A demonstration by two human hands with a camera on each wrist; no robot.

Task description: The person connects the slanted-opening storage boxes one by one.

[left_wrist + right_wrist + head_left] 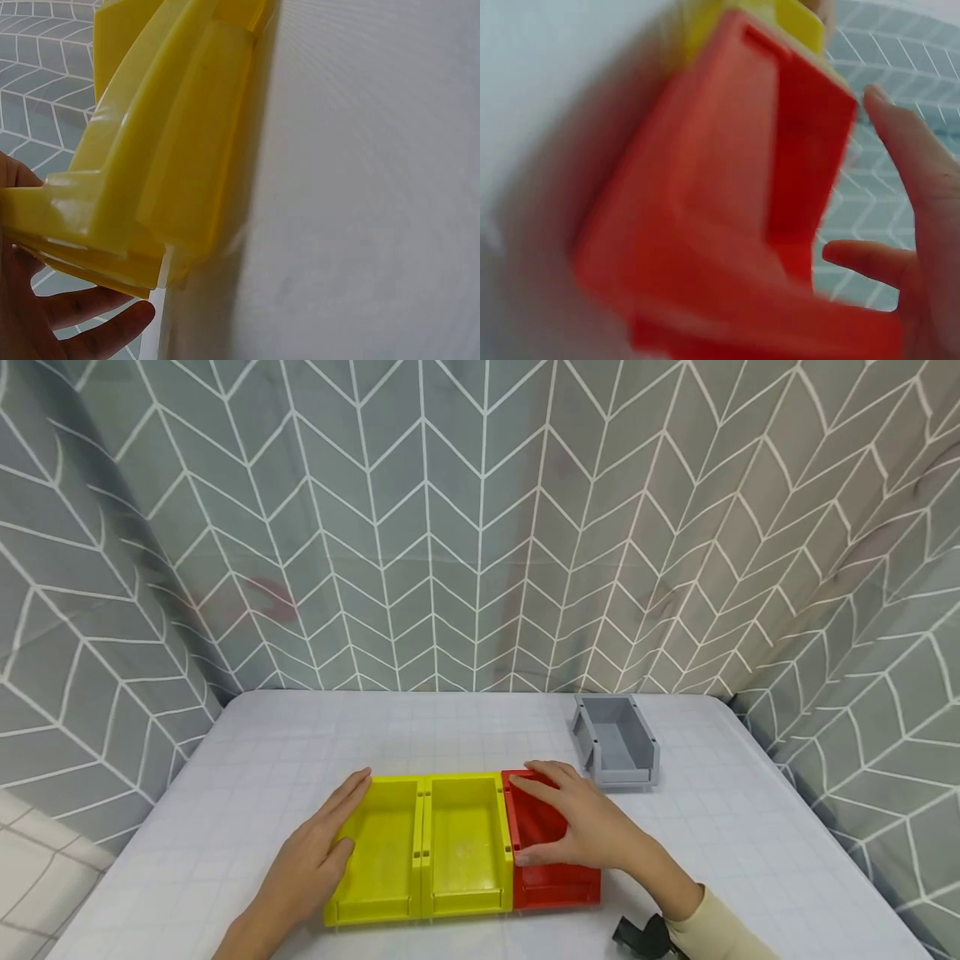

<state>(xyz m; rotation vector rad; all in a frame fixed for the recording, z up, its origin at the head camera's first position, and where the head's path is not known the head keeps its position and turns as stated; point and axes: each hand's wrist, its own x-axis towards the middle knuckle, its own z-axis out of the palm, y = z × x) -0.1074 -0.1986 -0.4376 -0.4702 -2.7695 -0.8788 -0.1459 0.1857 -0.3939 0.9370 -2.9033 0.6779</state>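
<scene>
Two yellow storage bins, the left one [381,852] and the middle one [465,843], stand side by side, with a red storage bin [557,887] against their right end. My left hand [311,856] lies along the outer left side of the left yellow bin, fingers extended and thumb over its rim. In the left wrist view, the fingers [97,322] spread loosely beside the yellow wall. Over the red bin, my right hand [577,818] spreads its fingers and thumb, covering part of the inside. The right wrist view shows thumb and finger apart, beside the red bin [727,187].
A grey storage bin [617,739] stands farther back on the right. The bins are on a white table [247,760] with a patterned curtain [450,527] behind it and at the sides. A black device [645,937] sits at my right wrist.
</scene>
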